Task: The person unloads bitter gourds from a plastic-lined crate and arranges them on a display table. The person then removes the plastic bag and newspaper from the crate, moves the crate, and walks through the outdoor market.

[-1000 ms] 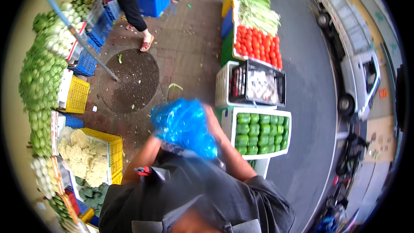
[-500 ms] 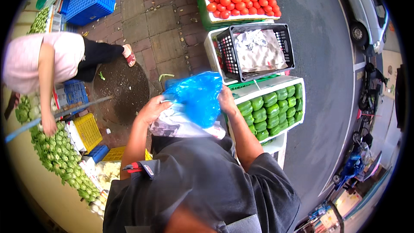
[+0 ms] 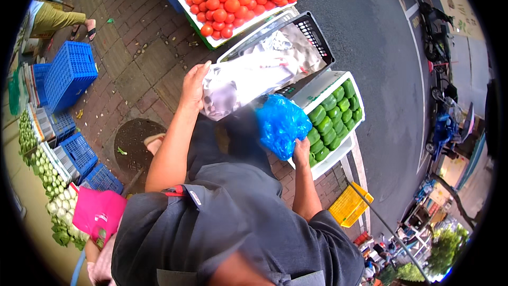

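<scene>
While the left hand (image 3: 194,86) grips a pale sheet (image 3: 241,82), the right hand (image 3: 302,152) clutches a blue bag (image 3: 282,125).

Opens outdoors, in soft and even daylight. Spreads at left into reddish-brown brick pavement (image 3: 114,58), inset with paler square slabs (image 3: 156,59) and a round dark cover (image 3: 125,133), partly hidden. Gives way at right to a grey asphalt road (image 3: 370,63), smooth and dull. Shows beyond it a dark parked motorbike (image 3: 435,37), a blue scooter (image 3: 443,126) and a beige wall (image 3: 465,8), with green trees (image 3: 448,251) at near right. Ends at left in a cream-coloured surface (image 3: 30,201).
</scene>
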Motion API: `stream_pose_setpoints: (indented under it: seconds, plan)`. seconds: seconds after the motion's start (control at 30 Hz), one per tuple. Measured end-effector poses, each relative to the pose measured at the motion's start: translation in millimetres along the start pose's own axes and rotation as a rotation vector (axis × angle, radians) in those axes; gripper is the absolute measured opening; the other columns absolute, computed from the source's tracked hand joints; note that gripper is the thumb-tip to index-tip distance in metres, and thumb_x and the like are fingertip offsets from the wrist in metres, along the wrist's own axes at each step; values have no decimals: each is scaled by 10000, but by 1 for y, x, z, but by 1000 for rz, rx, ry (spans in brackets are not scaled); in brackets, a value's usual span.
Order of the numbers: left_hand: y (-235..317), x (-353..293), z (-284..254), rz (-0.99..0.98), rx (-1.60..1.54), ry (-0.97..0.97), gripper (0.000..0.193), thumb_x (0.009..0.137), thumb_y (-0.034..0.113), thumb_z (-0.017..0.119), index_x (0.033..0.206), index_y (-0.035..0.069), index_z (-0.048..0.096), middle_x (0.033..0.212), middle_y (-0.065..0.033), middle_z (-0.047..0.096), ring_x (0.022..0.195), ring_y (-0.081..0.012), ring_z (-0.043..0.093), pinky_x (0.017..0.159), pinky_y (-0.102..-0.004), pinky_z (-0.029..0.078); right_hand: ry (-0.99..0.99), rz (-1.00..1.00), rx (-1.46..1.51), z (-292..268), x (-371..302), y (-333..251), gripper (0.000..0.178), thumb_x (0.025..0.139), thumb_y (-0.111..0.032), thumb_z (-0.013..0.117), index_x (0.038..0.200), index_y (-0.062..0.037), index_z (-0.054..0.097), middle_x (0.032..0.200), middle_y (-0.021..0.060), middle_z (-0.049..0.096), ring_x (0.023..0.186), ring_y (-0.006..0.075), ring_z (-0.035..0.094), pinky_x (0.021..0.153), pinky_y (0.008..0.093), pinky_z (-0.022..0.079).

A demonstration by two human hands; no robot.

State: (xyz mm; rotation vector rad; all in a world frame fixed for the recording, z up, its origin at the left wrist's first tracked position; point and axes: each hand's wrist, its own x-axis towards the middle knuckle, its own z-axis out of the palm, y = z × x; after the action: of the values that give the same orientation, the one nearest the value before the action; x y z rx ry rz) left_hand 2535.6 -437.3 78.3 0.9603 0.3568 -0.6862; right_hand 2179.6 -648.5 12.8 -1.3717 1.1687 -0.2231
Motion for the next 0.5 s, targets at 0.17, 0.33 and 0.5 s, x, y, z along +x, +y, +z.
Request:
stream_pose_setpoints:
  seconds: [0.17, 0.33, 0.5]
  plan:
    - [-46, 95, 90, 122, -4, -83, 268, 863, 263, 684, 922, 19, 592, 847, -13, 594, 810, -87, 536, 751, -235, 440, 94, 16, -89, 4, -57, 47, 264, 846, -34, 513, 1101, -3, 575, 980, 95, 646, 804, 176, 629, 714, 304, 515]
    - [-114, 171, 109, -148, 257, -296, 457, 880, 327, 649, 1162, -16, 544, 925, -80, 623, 849, -128, 557, 744, -280, 464, 171, 235, 18, 34, -99, 54, 284, 853, -81, 579, 1123, 7, 576, 1013, 64, 637, 864, 138, 591, 750, 293, 489]
    - [-159, 184, 86, -14, 776, -288, 595, 871, 288, 642, 1329, -29, 432, 1076, -192, 634, 1000, -214, 607, 839, -304, 477, 223, 348, 82, 37, -114, 58, 262, 846, -67, 574, 1098, 5, 590, 999, 57, 637, 849, 132, 590, 740, 283, 484]
